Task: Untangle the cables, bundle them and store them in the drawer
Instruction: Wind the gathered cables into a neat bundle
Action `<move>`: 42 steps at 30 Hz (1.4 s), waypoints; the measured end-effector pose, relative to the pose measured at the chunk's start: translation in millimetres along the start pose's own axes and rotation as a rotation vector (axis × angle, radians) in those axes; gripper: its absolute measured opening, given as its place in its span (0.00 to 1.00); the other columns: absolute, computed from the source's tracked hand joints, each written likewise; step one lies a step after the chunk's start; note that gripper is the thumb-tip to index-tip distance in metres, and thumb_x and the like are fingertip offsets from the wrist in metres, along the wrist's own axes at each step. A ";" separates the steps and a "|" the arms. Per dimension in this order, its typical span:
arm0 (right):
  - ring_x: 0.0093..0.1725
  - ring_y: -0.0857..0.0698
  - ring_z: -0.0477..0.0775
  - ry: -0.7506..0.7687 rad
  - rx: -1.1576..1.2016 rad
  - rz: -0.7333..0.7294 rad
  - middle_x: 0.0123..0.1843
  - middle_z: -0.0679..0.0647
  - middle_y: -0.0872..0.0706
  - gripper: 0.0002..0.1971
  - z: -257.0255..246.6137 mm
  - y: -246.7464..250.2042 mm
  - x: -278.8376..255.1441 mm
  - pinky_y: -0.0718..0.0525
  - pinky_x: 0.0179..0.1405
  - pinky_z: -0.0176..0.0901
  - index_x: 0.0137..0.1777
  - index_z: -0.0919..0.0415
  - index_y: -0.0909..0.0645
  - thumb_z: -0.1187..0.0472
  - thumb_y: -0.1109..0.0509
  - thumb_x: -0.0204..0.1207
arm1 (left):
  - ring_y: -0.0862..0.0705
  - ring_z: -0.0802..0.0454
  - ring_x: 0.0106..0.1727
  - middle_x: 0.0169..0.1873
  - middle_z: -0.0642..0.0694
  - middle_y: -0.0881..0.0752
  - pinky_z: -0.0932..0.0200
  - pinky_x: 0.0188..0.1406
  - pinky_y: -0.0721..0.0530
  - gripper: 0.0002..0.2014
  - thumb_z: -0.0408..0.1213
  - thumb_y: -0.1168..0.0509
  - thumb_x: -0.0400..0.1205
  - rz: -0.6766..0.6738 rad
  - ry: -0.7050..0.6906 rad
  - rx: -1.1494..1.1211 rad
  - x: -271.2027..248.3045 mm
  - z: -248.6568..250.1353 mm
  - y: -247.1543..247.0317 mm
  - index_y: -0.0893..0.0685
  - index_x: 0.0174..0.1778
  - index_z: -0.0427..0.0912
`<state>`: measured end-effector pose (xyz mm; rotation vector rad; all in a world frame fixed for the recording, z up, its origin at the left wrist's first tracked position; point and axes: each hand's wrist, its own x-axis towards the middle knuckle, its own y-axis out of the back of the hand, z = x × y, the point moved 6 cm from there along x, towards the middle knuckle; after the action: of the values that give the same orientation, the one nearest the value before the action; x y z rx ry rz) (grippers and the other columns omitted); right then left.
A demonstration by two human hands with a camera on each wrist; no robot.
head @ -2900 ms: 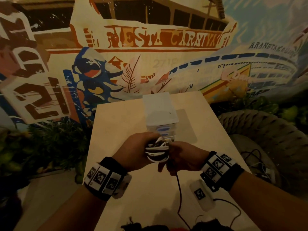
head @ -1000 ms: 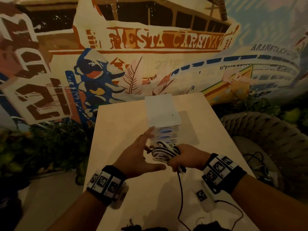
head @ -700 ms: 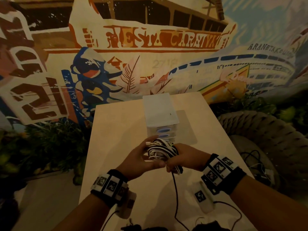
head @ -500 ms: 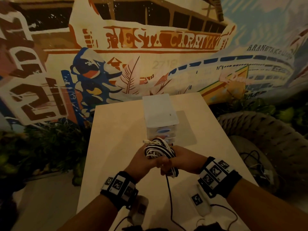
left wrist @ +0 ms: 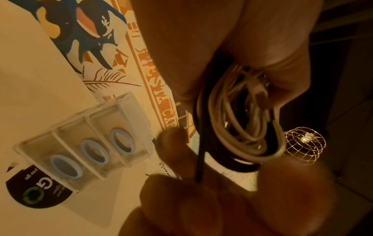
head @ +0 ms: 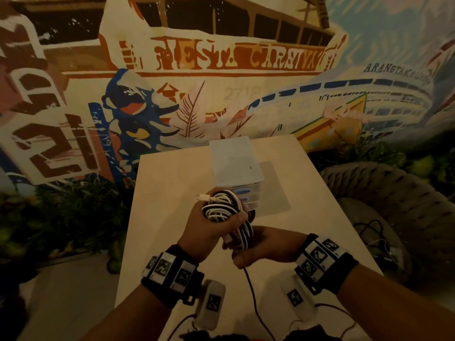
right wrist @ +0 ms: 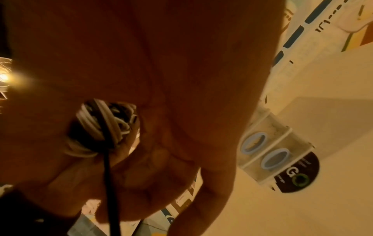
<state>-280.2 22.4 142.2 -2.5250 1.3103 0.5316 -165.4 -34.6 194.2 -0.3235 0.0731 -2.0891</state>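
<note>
A coiled bundle of black and white cables [head: 222, 209] sits in my left hand [head: 206, 227], whose fingers and thumb wrap round it; a white plug pokes out to the left. Just below, my right hand [head: 266, 247] pinches the black cable's loose tail [head: 248, 281], which hangs toward the table's near edge. The small white drawer unit [head: 236, 163] stands right behind the bundle, its blue-ringed drawers [left wrist: 95, 151] shut. In the wrist views the coil [left wrist: 242, 127] [right wrist: 101, 127] shows between both palms, and the black strand [right wrist: 109, 191] runs down from it.
Two white tagged devices [head: 211, 303] [head: 295, 299] with thin leads lie on the beige table [head: 172, 188] near me. A woven chair [head: 406, 207] with more cables [head: 376, 242] stands to the right, plants [head: 61, 217] to the left, and a painted wall behind.
A second ago the right hand held the bundle and the left was open. The left hand has since closed round it, and the right has slid down to the black tail.
</note>
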 end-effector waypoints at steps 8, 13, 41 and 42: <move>0.52 0.14 0.60 -0.231 0.159 -0.115 0.48 0.62 0.13 0.04 43.3 -6.6 -11.1 0.18 0.71 0.64 0.57 0.59 0.20 0.62 0.35 0.87 | 0.13 0.28 0.46 0.44 0.27 0.15 0.36 0.54 0.13 0.15 0.36 0.23 0.75 0.137 0.012 0.053 -2.4 -4.6 13.1 0.18 0.48 0.30; 0.40 0.15 0.51 -0.309 0.045 -0.158 0.38 0.54 0.18 0.21 73.1 -14.8 -29.8 0.13 0.58 0.48 0.44 0.58 0.23 0.41 0.42 0.87 | 0.11 0.35 0.38 0.35 0.33 0.13 0.46 0.47 0.12 0.06 0.28 0.26 0.79 0.200 -0.029 0.045 1.7 11.3 24.9 0.14 0.38 0.39; 0.51 0.07 0.63 -0.181 -0.069 0.171 0.56 0.62 0.08 0.24 -42.7 29.8 -37.4 0.08 0.54 0.57 0.62 0.61 0.13 0.41 0.27 0.78 | 0.11 0.46 0.52 0.56 0.49 0.11 0.58 0.46 0.16 0.36 0.41 0.22 0.72 -0.449 -0.078 1.452 11.0 15.9 -31.4 0.28 0.76 0.49; 0.52 0.07 0.62 -0.175 -0.087 0.179 0.56 0.62 0.08 0.20 -43.1 30.3 -35.1 0.08 0.56 0.57 0.61 0.62 0.12 0.47 0.24 0.78 | 0.12 0.46 0.51 0.55 0.49 0.12 0.59 0.44 0.18 0.35 0.41 0.23 0.73 -0.463 -0.044 1.477 11.3 14.0 -32.7 0.29 0.75 0.48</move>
<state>-314.9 14.7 194.5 -2.3768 1.4828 0.8442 -194.6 -26.2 216.0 0.5653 -1.5978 -1.9903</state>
